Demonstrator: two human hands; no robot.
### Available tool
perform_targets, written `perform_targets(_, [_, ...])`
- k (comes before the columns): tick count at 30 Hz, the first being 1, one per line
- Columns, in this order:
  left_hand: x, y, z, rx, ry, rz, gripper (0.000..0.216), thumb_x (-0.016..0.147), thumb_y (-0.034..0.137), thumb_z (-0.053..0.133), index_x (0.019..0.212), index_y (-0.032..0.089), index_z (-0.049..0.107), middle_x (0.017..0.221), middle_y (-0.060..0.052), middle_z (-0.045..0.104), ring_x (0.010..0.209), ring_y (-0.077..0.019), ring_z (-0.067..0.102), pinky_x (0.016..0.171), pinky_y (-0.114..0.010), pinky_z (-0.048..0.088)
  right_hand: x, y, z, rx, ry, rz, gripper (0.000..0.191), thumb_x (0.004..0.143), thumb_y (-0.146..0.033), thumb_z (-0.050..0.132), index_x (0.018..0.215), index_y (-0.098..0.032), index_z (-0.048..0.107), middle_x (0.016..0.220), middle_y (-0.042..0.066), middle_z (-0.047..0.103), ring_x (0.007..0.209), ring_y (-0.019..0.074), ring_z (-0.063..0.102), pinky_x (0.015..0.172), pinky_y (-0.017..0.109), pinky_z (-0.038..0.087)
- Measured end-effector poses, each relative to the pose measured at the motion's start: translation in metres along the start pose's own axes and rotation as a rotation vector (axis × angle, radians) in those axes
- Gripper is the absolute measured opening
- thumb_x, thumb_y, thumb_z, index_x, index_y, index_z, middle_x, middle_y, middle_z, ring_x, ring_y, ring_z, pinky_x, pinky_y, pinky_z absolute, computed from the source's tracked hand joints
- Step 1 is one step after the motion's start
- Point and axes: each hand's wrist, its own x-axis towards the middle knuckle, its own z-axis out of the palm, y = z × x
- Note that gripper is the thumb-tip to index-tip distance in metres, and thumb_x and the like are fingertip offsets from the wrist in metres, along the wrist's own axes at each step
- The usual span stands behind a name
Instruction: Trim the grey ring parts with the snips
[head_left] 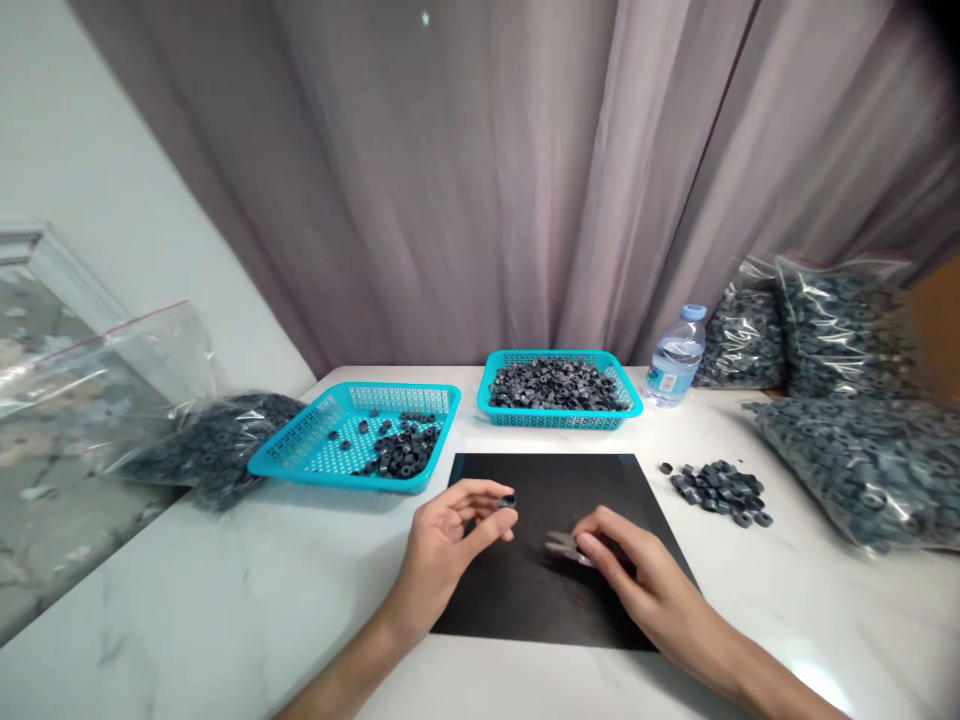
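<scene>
Between thumb and fingertips, my left hand [457, 530] pinches a small black ring-shaped part [508, 501] above the left side of a black mat [555, 600]. My right hand [637, 565] is closed on a small metal tool with two short blades [562, 546], like thread snips. Its tip points left toward the ring and is apart from it. The fingers cover the tool's rear, and its front is slightly blurred.
A turquoise basket [300, 462] holds some black rings; another basket [491, 412] is fuller. A loose ring pile [720, 490] lies right of the mat. A water bottle [675, 360], a bulging bag of rings [862, 470] and a left-hand bag [232, 430] stand around the white table.
</scene>
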Motion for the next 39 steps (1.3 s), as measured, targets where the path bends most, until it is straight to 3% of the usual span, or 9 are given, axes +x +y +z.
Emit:
perform_targets(7, [-0.008, 0.006, 0.012, -0.072, -0.122, -0.153, 0.022, 0.082, 0.034, 0.081, 0.100, 0.022, 0.080, 0.077, -0.003, 0.074, 0.073, -0.0183, 0.070, 0.080, -0.031, 0.057, -0.003, 0.007, -0.009, 0.066, 0.128, 0.166, 0.039, 0.105, -0.053, 0.042, 0.088, -0.021, 0.058, 0.078, 0.000, 0.053, 0.071, 0.0162, 0.048, 0.062, 0.026, 0.040])
perform_targets(12, [-0.009, 0.008, 0.014, -0.094, -0.148, -0.205, 0.020, 0.085, 0.037, 0.078, 0.100, 0.025, 0.081, 0.077, -0.003, 0.075, 0.078, -0.0180, 0.070, 0.081, -0.028, 0.055, -0.003, 0.007, -0.011, 0.057, 0.051, 0.162, 0.035, 0.104, -0.053, 0.047, 0.098, -0.022, 0.061, 0.093, 0.003, 0.061, 0.087, 0.0200, 0.056, 0.073, 0.028, 0.044])
perform_targets(17, [-0.010, 0.008, 0.014, -0.108, -0.169, -0.209, 0.021, 0.087, 0.038, 0.076, 0.104, 0.026, 0.081, 0.078, -0.003, 0.077, 0.082, -0.0191, 0.072, 0.085, -0.029, 0.055, -0.004, 0.002, -0.012, -0.016, 0.020, 0.142, 0.033, 0.105, -0.051, 0.046, 0.097, -0.023, 0.062, 0.085, 0.001, 0.054, 0.078, 0.0184, 0.053, 0.069, 0.030, 0.042])
perform_targets(21, [-0.009, 0.007, 0.015, -0.103, -0.164, -0.207, 0.022, 0.087, 0.038, 0.076, 0.103, 0.024, 0.081, 0.078, -0.004, 0.078, 0.083, -0.0206, 0.074, 0.087, -0.031, 0.057, -0.004, 0.001, -0.013, -0.026, 0.050, 0.124, 0.033, 0.105, -0.049, 0.047, 0.099, -0.022, 0.065, 0.089, 0.003, 0.059, 0.081, 0.0191, 0.056, 0.070, 0.031, 0.043])
perform_targets(27, [-0.009, 0.003, 0.016, -0.087, -0.181, -0.169, 0.023, 0.089, 0.036, 0.076, 0.107, 0.021, 0.080, 0.077, -0.004, 0.078, 0.086, -0.0232, 0.076, 0.088, -0.034, 0.059, -0.006, -0.002, -0.013, -0.031, 0.101, 0.005, 0.031, 0.106, -0.040, 0.051, 0.120, -0.021, 0.071, 0.079, 0.003, 0.059, 0.073, 0.0180, 0.056, 0.062, 0.029, 0.042])
perform_targets(32, [-0.013, -0.004, 0.017, 0.003, -0.216, 0.002, 0.019, 0.093, 0.024, 0.073, 0.111, 0.024, 0.079, 0.084, -0.001, 0.077, 0.086, -0.0166, 0.075, 0.087, -0.025, 0.057, -0.012, -0.008, -0.011, -0.026, 0.177, -0.165, 0.029, 0.104, -0.027, 0.055, 0.130, -0.025, 0.069, 0.080, 0.001, 0.056, 0.070, 0.0154, 0.053, 0.060, 0.027, 0.042])
perform_targets(36, [-0.015, -0.007, 0.018, 0.136, -0.214, 0.229, 0.025, 0.093, 0.016, 0.074, 0.115, 0.026, 0.078, 0.087, 0.001, 0.075, 0.081, -0.0120, 0.072, 0.081, -0.019, 0.056, -0.019, -0.010, -0.008, -0.035, 0.205, -0.276, 0.037, 0.103, -0.016, 0.055, 0.137, -0.027, 0.064, 0.088, 0.002, 0.061, 0.073, 0.0143, 0.054, 0.061, 0.026, 0.045])
perform_targets(39, [-0.016, -0.008, 0.018, 0.230, -0.199, 0.445, 0.030, 0.090, 0.009, 0.075, 0.117, 0.021, 0.077, 0.091, -0.001, 0.075, 0.080, -0.0104, 0.071, 0.077, -0.016, 0.056, -0.021, -0.011, -0.007, -0.070, 0.210, -0.328, 0.041, 0.102, -0.012, 0.054, 0.140, -0.024, 0.061, 0.093, 0.005, 0.063, 0.075, 0.0147, 0.056, 0.063, 0.027, 0.047])
